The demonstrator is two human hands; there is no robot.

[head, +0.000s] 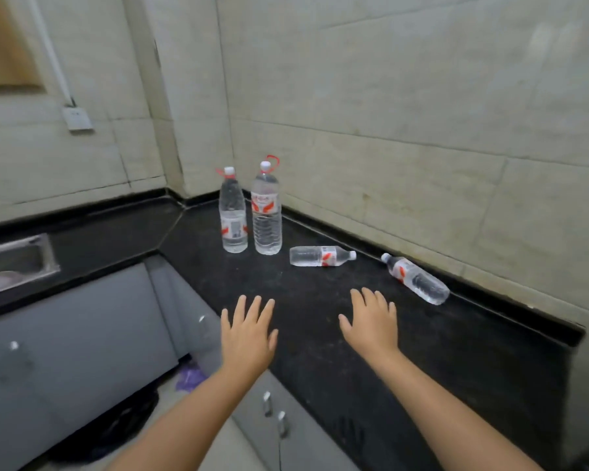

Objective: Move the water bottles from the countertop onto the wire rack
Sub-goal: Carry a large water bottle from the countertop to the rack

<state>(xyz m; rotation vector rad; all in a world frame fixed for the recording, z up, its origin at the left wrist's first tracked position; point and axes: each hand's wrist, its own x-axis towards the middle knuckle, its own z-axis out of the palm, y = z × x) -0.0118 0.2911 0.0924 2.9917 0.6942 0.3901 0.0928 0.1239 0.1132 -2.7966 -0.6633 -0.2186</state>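
Standing upright in countertop (354, 334) corner: two tall clear bottles (267, 212), red labels, white caps. Lying flat nearby: two small bottles (320, 256). Left hand (249, 334), right hand (371, 324) spread flat, gripping nothing.

Two bare forearms, no sleeves — left hand (249, 338), right hand (371, 326)

You are looking at a dim, evenly lit picture with a greenish-grey cast and no strong shadows. A faint bright patch shows on the tiled wall (422, 96) at upper right. Small glints sit on the cabinet handles (274, 416) at lower centre. Wide-angle distortion bends straight lines near the edges. The left side is smeared and soft; the centre is sharper.
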